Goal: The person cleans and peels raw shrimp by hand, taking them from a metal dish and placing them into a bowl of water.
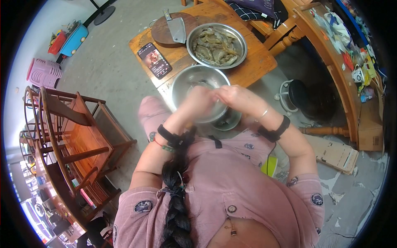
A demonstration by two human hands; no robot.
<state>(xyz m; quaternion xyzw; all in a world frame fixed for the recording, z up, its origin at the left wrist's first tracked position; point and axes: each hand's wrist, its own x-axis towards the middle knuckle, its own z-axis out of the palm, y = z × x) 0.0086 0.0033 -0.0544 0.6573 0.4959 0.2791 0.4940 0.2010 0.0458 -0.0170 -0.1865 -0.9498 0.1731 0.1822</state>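
Over a steel basin [182, 82] my two hands meet at the fingertips. My left hand [198, 101] is curled inward, its fingers smeared by motion. My right hand [236, 97] is closed in a pinch against the left; whatever it grips is too small or hidden to make out. A few greyish pieces lie inside the basin, partly covered by my hands. Just beyond stands a second steel bowl [244, 46] heaped with raw shrimp [217, 47]. Beneath the basin, near my lap, a smaller greenish bowl [228, 125] shows in part, its contents dark.
On the wooden table [136, 41] are a round chopping board [159, 35] with a cleaver [178, 29] on it and a lit phone [154, 60]. A wooden chair [82, 136] stands left, a black stool [297, 93] right. Flattened cardboard [331, 153] lies on the floor.
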